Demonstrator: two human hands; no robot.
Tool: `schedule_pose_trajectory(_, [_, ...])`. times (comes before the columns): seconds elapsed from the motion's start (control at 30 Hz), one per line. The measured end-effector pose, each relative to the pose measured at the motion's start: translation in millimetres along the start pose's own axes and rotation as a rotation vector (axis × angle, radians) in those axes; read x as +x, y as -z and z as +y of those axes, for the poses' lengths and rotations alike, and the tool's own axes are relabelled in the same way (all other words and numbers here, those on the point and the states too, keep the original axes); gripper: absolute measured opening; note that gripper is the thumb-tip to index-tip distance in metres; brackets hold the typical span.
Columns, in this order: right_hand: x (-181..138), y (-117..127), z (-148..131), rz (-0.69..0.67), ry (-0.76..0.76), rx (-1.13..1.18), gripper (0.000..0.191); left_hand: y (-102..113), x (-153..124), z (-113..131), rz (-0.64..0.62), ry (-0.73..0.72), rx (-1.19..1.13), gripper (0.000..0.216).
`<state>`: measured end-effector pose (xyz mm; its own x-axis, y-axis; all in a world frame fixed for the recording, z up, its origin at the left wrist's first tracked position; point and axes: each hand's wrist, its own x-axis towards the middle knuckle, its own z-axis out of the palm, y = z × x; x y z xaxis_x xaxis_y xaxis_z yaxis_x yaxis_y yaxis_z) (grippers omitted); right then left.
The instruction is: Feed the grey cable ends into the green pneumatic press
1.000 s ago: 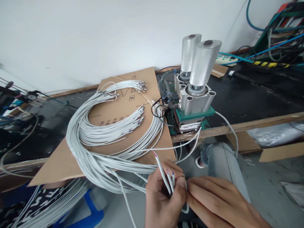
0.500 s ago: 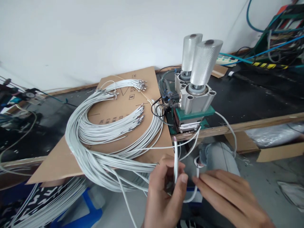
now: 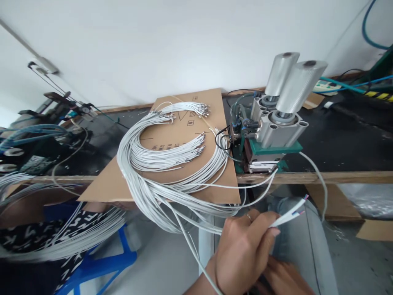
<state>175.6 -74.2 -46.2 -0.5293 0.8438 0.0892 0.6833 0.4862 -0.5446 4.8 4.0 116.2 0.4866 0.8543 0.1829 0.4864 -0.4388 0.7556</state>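
Note:
My left hand [image 3: 245,248] is closed around white cables [image 3: 289,215]. Their ends stick out to the right past my thumb and forefinger, with small coloured wires showing at the tips. Below it, partly hidden behind the left hand, is my right hand [image 3: 285,278]; its fingers are out of sight. A thick bundle of white cables [image 3: 138,180] curves over a cardboard sheet [image 3: 101,184] to the left of my hands. Beyond them, at the bench edge, stands a pneumatic press [image 3: 279,131] with two knurled metal cylinders on top. White cables run out from its base.
A co-worker's arm [image 3: 58,205] and patterned clothing show at lower left, beside a blue stool [image 3: 107,262] and more white cables [image 3: 80,241]. Another machine [image 3: 33,135] with hoses stands at far left. An open cardboard box [image 3: 337,205] lies under the bench at right.
The left hand has turned over and now points the cable ends to the right. The right hand has moved down and behind it. The view has shifted left.

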Motion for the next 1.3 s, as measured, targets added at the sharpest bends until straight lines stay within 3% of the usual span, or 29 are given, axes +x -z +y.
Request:
schedule_pose_trajectory(0.07, [-0.2,17.6,17.5,0.077,-0.057,-0.095,0.048,1.4,-2.4,0.4,-0.011,-0.006,-0.035,0.028])
schedule_pose_trajectory(0.23, [6.4,84.7,38.2,0.285,-0.152,-0.284,0.036,4.5,-9.0,-0.6,0.039,0.062,-0.235,0.020])
schedule_pose_trajectory(0.3, [12.1,107.5,26.4,0.360,-0.161,-0.236,0.030,4.9,-10.4,-2.8,0.091,0.120,-0.322,0.010])
schedule_pose_trajectory(0.47, [38.4,137.5,-28.0,0.490,-0.199,0.258,0.020,3.3,-8.4,-10.4,0.135,0.168,-0.432,0.026])
schedule_pose_trajectory(0.57, [60.6,142.4,-52.9,0.493,-0.235,0.613,0.019,-1.1,-5.7,-14.5,0.109,0.208,-0.484,0.027])
schedule_pose_trajectory(0.7, [84.0,143.0,-63.8,0.533,-0.229,0.820,0.020,-6.4,-3.2,-19.0,0.123,0.222,-0.528,0.034])
schedule_pose_trajectory(0.83, [92.9,139.5,-58.2,0.511,-0.301,0.958,0.028,-10.0,-1.0,-23.7,0.128,0.205,-0.564,0.037])
schedule_pose_trajectory(0.97, [98.8,130.4,-44.9,0.523,-0.360,1.131,0.035,-13.6,2.6,-28.5,0.244,0.180,-0.526,0.032])
schedule_pose_trajectory(1.13, [112.7,121.9,-33.3,0.611,-0.326,1.320,0.030,-13.7,8.4,-28.3,0.230,0.114,-0.363,0.025])
schedule_pose_trajectory(1.3, [126.1,123.1,-39.2,0.738,-0.351,1.383,0.026,-11.8,11.8,-27.7,0.224,0.073,-0.315,0.015])
